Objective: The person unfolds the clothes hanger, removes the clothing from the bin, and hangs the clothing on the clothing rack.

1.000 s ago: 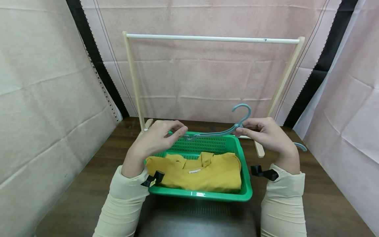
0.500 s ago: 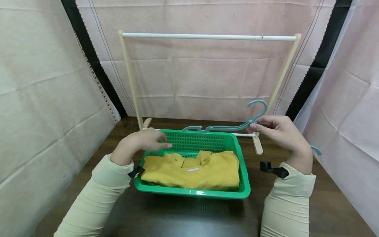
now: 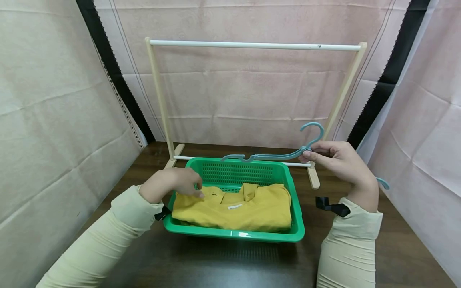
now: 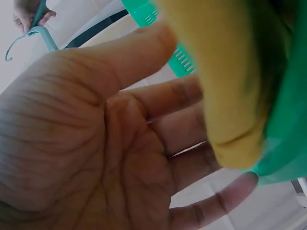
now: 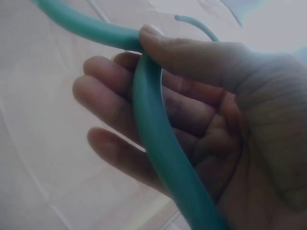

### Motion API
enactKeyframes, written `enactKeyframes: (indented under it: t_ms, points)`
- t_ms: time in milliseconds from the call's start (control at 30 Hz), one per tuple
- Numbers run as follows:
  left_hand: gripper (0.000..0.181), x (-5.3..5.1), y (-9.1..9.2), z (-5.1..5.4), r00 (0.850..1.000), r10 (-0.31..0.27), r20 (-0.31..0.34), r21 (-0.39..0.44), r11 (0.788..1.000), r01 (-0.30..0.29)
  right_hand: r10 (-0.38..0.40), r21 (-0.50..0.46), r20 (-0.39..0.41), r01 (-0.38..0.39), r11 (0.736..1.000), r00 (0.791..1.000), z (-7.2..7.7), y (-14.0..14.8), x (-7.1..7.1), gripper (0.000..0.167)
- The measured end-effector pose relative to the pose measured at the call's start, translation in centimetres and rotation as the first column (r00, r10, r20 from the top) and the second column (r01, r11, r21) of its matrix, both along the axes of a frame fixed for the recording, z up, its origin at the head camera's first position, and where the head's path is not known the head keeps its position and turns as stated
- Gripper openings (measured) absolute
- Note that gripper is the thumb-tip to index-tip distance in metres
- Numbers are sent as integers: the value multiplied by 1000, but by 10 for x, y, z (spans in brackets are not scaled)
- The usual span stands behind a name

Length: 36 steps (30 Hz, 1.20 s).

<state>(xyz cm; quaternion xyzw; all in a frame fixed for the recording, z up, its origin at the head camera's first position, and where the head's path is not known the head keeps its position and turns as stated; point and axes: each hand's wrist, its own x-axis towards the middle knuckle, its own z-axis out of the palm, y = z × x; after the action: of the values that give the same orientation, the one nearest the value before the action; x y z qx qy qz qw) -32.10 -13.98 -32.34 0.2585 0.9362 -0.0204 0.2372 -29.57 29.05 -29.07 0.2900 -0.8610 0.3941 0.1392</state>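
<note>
My right hand pinches a blue clothes hanger near the base of its hook, thumb against fingers. The hook stands upward; one arm of the hanger reaches left over the basket's back rim, and the other tip shows right of my wrist. In the right wrist view the hanger crosses the palm. My left hand is at the left end of a folded yellow collared shirt inside a green basket. In the left wrist view the fingertips partly disappear behind the yellow cloth, fingers fairly straight.
Behind the basket stands a rack with pale wooden posts and a white top bar. Its lower bar passes behind the basket, and a wooden foot lies to the right. Pale cloth walls surround the dark wooden table.
My left hand has left the hanger and moved down and left to the shirt's left end. My right hand has shifted right with the hanger, then stayed nearly still.
</note>
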Motion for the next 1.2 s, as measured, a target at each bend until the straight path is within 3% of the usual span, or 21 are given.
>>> enactKeyframes:
  t_ms: [267, 500, 667, 833, 1200]
  points:
    - [42, -2, -5, -1, 996, -37, 75, 112, 993, 29, 30, -20, 21, -29, 999, 999, -1, -2, -2, 11]
    - [53, -6, -3, -3, 995, -96, 32, 162, 983, 90, 19, -6, 12, -19, 1000, 1000, -2, -3, -3, 10]
    - [62, -7, -2, -5, 999, -40, 23, 139, 990, 36, 22, -5, 15, -22, 1000, 1000, -2, -3, -3, 10]
    - [54, -6, 0, -3, 999, -28, -18, 129, 991, 30, 28, -6, 21, -28, 1000, 999, -2, -4, -3, 10]
    - [42, -6, -1, 10, 992, 57, -110, 289, 957, -23, 39, -19, 36, -38, 999, 999, -2, -4, -3, 11]
